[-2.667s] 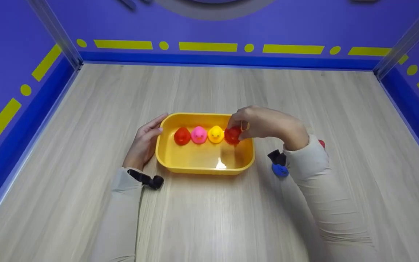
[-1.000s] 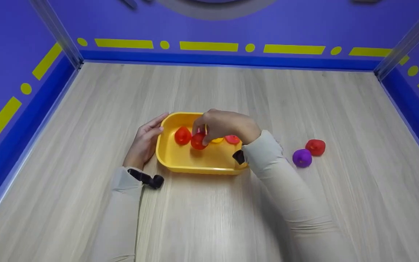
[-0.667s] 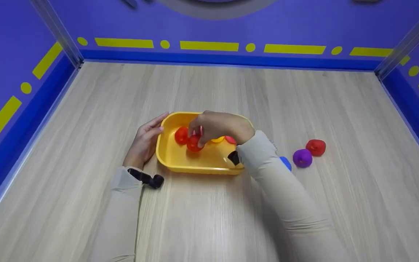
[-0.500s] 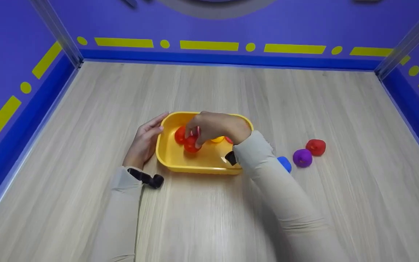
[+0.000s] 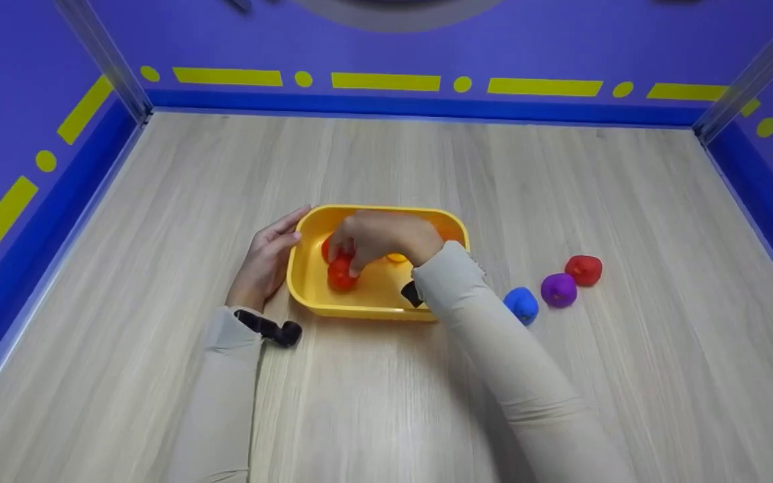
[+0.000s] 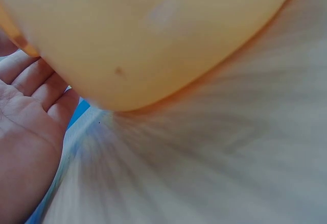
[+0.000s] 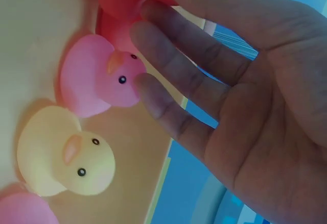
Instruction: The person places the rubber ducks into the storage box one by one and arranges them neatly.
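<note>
In the head view my right hand (image 5: 376, 235) pinches a red rubber duck (image 5: 342, 274) between thumb and fingertips, low inside the yellow tub (image 5: 366, 312). Just behind it another red duck (image 5: 326, 248) is mostly covered by my fingers. A yellow duck (image 5: 396, 257) peeks out under the wrist. The right wrist view shows a pink duck (image 7: 87, 76) beside my curved fingers, then the yellow duck and a further pink-looking duck (image 7: 25, 208). My left hand (image 5: 266, 255) rests against the tub's left end, fingers straight along the outer wall, thumb at the rim.
Right of the tub lie a blue duck (image 5: 521, 305), a purple duck (image 5: 559, 290) and a red duck (image 5: 584, 270) on the wooden table (image 5: 373, 396). Blue walls (image 5: 386, 54) bound the back and both sides.
From the row's right end my right hand has shifted left and towards me. During the last second it carried the red duck to the front of the row's left end. The left hand stayed put.
</note>
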The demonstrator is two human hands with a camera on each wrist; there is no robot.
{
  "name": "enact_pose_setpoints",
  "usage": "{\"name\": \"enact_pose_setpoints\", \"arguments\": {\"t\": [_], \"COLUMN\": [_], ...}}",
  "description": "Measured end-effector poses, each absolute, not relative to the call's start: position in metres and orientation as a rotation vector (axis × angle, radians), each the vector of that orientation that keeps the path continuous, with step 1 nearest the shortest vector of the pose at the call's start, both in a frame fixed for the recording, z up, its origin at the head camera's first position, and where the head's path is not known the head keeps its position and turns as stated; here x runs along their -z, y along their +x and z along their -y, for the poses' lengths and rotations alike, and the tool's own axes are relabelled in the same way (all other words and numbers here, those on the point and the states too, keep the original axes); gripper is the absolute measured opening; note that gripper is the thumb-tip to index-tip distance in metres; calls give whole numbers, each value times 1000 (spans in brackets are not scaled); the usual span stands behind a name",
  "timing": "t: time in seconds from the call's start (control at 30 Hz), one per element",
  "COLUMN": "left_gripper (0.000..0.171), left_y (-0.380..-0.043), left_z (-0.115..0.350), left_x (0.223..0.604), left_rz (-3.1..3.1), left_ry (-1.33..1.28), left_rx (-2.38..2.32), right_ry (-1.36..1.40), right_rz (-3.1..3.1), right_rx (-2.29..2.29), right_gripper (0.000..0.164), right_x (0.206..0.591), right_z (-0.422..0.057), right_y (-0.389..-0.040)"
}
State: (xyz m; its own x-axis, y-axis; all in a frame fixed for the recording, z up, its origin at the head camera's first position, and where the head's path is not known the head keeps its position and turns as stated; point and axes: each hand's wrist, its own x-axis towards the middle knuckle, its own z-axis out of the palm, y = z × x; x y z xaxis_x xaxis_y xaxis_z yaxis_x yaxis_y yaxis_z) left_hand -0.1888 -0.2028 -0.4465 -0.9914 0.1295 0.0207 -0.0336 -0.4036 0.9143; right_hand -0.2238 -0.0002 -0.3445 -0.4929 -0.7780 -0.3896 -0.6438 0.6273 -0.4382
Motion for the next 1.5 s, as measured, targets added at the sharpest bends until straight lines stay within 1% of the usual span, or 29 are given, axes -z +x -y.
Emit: {"name": "enact_pose_setpoints", "arguments": {"t": [0.4, 0.6, 0.83, 1.1, 1.33, 1.5], "left_gripper": [53, 53, 53, 53, 54, 53], "left_y": [-189, -188, -185, -185, -188, -189], "left_z": [202, 202, 203, 202, 203, 202], "left_x": [444, 445, 447, 449, 448, 446], "left_rz": [-1666, -1665, -1649, -1653, -1668, -1673], "left_ry": [138, 127, 112, 103, 106, 110], "left_rx": [-2519, -2524, -2530, -2530, -2539, -2527], "right_ry": [-1084, -1080, -1045, -1069, -1045, -1035], "right_rz": [-2287, -2276, -2274, -2261, -2329, -2384], "right_rx": [301, 292, 290, 377, 412, 441], "right_gripper": [32, 29, 33, 40, 42, 42], "right_x": [351, 352, 351, 331, 309, 301], "right_z": [10, 11, 7, -15, -44, -71], "right_y": [-223, -220, -218, -219, -216, -215]}}
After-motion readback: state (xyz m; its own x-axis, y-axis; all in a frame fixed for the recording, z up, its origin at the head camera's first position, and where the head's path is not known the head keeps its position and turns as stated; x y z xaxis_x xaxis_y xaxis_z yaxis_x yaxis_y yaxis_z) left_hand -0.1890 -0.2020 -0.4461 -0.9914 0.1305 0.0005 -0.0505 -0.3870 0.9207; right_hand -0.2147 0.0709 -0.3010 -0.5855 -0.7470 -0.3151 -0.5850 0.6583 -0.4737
